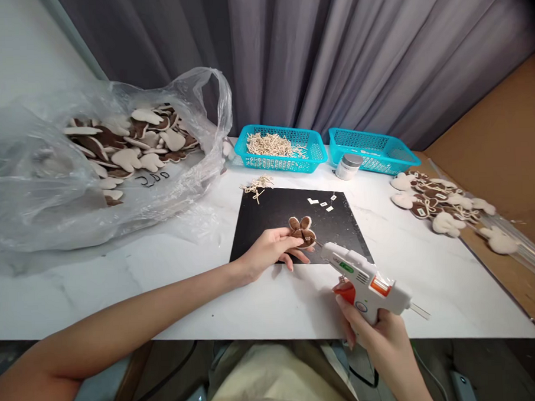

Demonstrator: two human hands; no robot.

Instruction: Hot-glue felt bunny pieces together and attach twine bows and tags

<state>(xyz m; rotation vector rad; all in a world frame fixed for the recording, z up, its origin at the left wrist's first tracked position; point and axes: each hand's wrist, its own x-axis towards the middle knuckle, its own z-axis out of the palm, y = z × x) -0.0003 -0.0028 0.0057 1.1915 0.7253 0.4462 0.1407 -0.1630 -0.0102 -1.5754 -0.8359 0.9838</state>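
Observation:
Between the thumb and fingers of my left hand (pixel 276 247) is a brown felt bunny-shaped piece (pixel 300 224) with a cream edge, held above a black mat (pixel 263 218). My right hand (pixel 384 331) is wrapped round a white hot glue gun (pixel 354 267) with an orange trigger. The gun's nozzle points left and is right by the bunny's lower edge; whether it touches cannot be made out. A clear glue stick (pixel 419 311) juts from the gun's back. Small white labels (pixel 323 204) and a little pile of cream string bows (pixel 258 186) lie on and by the mat's far side.
At left a clear plastic bag (pixel 196 186) holds many brown and cream felt pieces (pixel 128 159). Two blue baskets (pixel 288 166) (pixel 371 138) stand at the back, the left with string bows, beside a small lidded jar (pixel 349 167). Bunny pieces with bows (pixel 445 201) are heaped at right.

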